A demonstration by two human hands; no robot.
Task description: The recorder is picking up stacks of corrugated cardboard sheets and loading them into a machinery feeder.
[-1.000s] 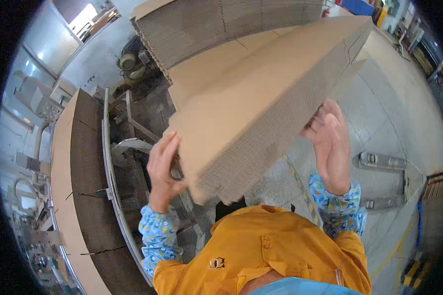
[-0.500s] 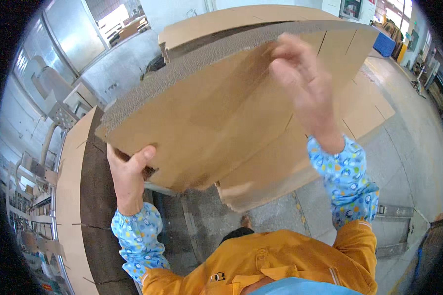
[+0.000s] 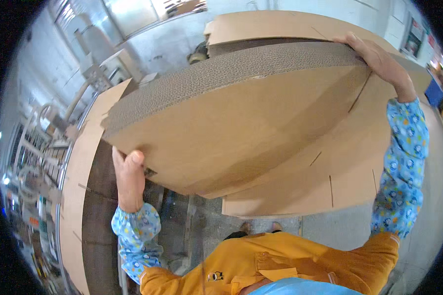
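Observation:
A thick stack of brown cardboard sheets (image 3: 241, 128) is tilted up before me, its corrugated edges facing up and away. My left hand (image 3: 129, 179) grips its near left corner, thumb on the near face and fingers hidden behind. At the far right end, my right hand (image 3: 381, 64) holds the upper edge, its fingers bent over the corrugated side. Beneath and to the right of the stack lies a pile of slotted cardboard sheets (image 3: 300, 196).
Behind the held stack is another cardboard pile (image 3: 280, 24). A long pile of sheets (image 3: 79, 196) with dark edges runs along the left, beside metal machinery (image 3: 49, 132). Grey floor (image 3: 261, 226) shows near my feet.
My right hand has moved from above the stack's middle right to its far right edge and taken hold there. The left hand keeps its corner. The view has swung rightward.

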